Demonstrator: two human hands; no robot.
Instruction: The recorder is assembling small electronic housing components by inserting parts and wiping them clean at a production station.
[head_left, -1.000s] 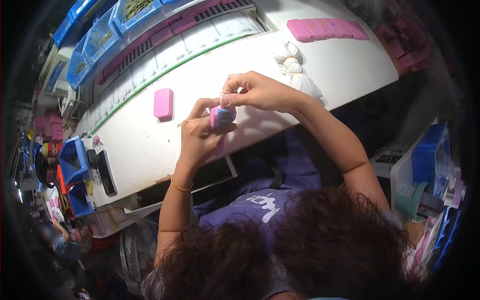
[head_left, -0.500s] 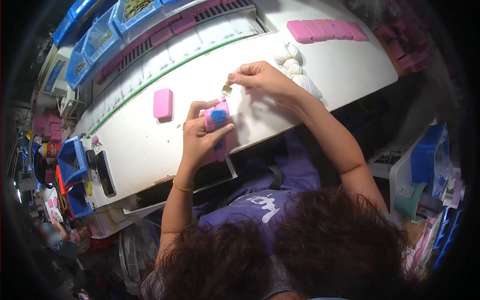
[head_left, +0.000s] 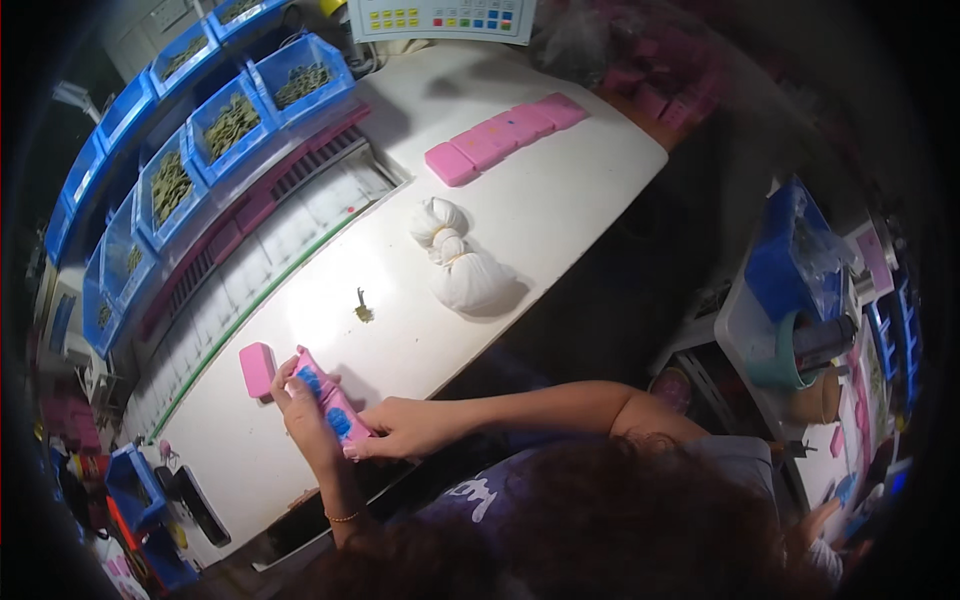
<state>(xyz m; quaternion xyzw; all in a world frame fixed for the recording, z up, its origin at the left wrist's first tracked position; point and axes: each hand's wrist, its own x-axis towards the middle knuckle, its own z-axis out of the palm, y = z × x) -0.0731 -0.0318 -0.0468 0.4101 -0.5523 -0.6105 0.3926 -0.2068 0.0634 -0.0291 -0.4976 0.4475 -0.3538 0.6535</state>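
A long pink mould-like block (head_left: 329, 397) with two blue patches is held at the near edge of the table. My left hand (head_left: 308, 428) wraps around its left side, fingers closed on it. At its lower right end, my right hand (head_left: 402, 428) grips it with bent fingers. Left of it, a plain pink block (head_left: 257, 369) lies on the white tabletop. Farther off rests a small brass-coloured piece (head_left: 363, 307) with a thin stem, touched by neither hand.
A white cloth bundle (head_left: 470, 280) tied with bands lies to the right. Behind it runs a row of pink blocks (head_left: 505, 138). Blue bins (head_left: 230, 128) of greenish small pieces line the far left above a slotted rack. Another person's hand (head_left: 822, 522) shows at the lower right.
The brass-coloured piece has left my right hand and lies on the table. That hand now grips the pink mould-like block, which shows two blue patches. My view has swung right.
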